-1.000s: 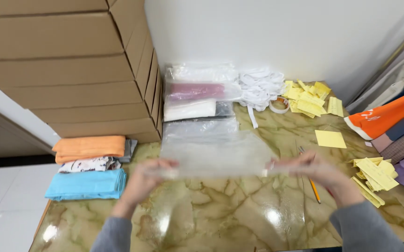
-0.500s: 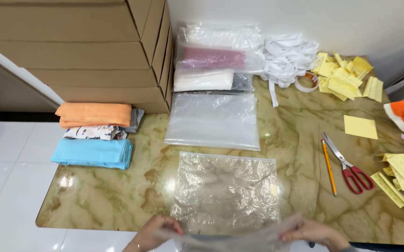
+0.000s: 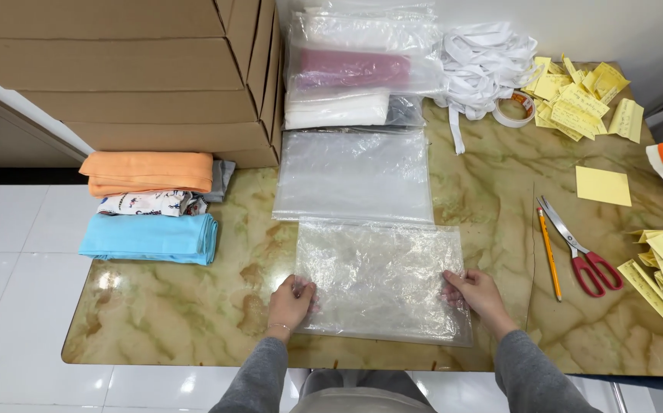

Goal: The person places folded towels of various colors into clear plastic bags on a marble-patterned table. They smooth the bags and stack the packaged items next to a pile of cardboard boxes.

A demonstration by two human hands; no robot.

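Half a second earlier your hands held the clear plastic bag [image 3: 381, 279] lifted at the table's [image 3: 155, 336] near edge; now it lies flat on the marble, just below the stack of flat bags [image 3: 354, 176]. Your left hand [image 3: 291, 300] presses its left edge, fingers loosely together on the film; your right hand [image 3: 478, 294] does likewise at the right edge. Risk: the slick film may slide or wrinkle under uneven pressure, or drift over the neighbouring stack's edge.
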